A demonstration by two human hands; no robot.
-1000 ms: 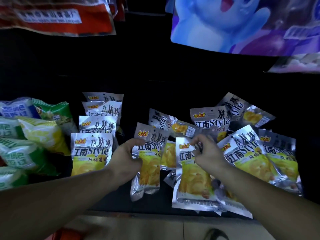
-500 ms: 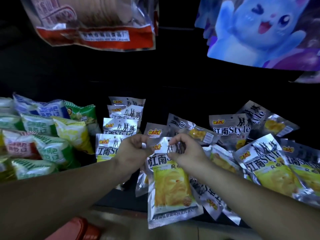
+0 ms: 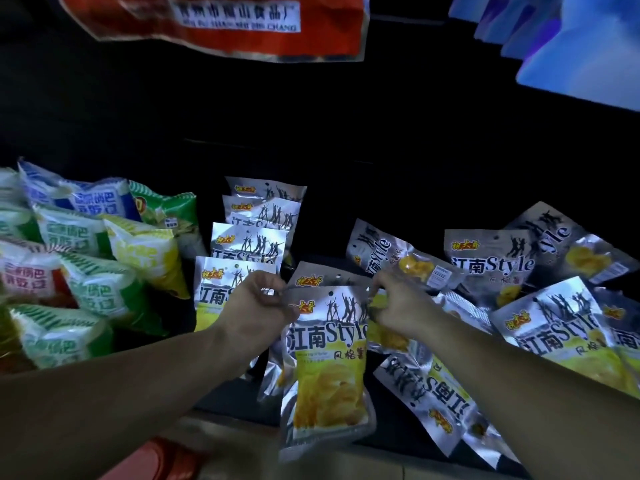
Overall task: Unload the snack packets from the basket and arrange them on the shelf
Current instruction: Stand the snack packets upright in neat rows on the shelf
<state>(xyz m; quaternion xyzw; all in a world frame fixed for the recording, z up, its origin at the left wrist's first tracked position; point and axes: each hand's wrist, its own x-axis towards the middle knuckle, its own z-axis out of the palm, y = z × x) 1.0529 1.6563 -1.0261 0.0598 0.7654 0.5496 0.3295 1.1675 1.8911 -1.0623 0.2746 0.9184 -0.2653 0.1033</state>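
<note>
A silver-and-yellow snack packet (image 3: pixel 327 372) hangs upright above the front edge of the dark shelf (image 3: pixel 394 431). My left hand (image 3: pixel 258 308) pinches its top left corner and my right hand (image 3: pixel 398 306) pinches its top right corner. Left of it, a neat overlapping row of the same packets (image 3: pixel 249 240) runs toward the back of the shelf. To the right, several more of these packets (image 3: pixel 547 323) lie scattered and overlapping, one upside down (image 3: pixel 426 400) near the front. The basket shows only as a red edge (image 3: pixel 156 459) at the bottom.
Green, blue, yellow and red puffed snack bags (image 3: pixel 86 265) fill the shelf's left side. A red-and-white bag (image 3: pixel 235 19) and a blue cartoon bag (image 3: pixel 581 46) hang from above. The shelf's back is dark.
Both hands have lifted the single packet by its top corners and brought it to the middle, a little nearer the tidy row. The camera has shifted.
</note>
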